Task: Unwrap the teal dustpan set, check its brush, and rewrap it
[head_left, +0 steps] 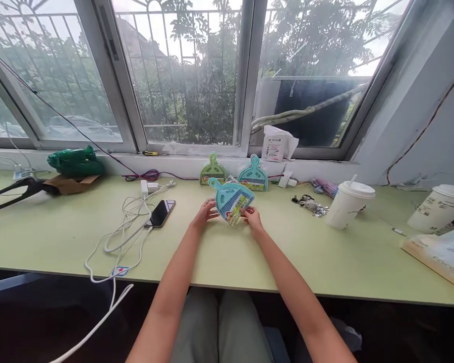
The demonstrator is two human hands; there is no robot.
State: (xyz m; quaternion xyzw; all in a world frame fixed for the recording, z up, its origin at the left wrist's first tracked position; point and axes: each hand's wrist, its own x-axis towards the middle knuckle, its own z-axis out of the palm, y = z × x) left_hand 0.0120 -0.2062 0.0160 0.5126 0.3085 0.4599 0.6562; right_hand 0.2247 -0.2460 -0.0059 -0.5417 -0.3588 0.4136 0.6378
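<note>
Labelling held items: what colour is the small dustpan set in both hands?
Light teal-blue dustpan set with a colourful label, held by left hand and right hand; head view.

Long pale green desk (60, 237) is running the full width of the view, set against the wall under the windows. White window sill (181, 164) is sitting just behind the desk's far edge. Three grey-framed window panes (181, 75) are spanning the wall; metal bars (162, 60) are showing outside the glass, with trees (212, 91) behind them. An outdoor box unit (310, 108) is hanging beyond the right pane. Daylight is coming in, hazy and overcast, lighting the desk evenly. Pale grey wall (431, 101) is angling in on the right, with a thin cable (427, 123) running down it. Space below the desk is lying in dark shadow.
</note>
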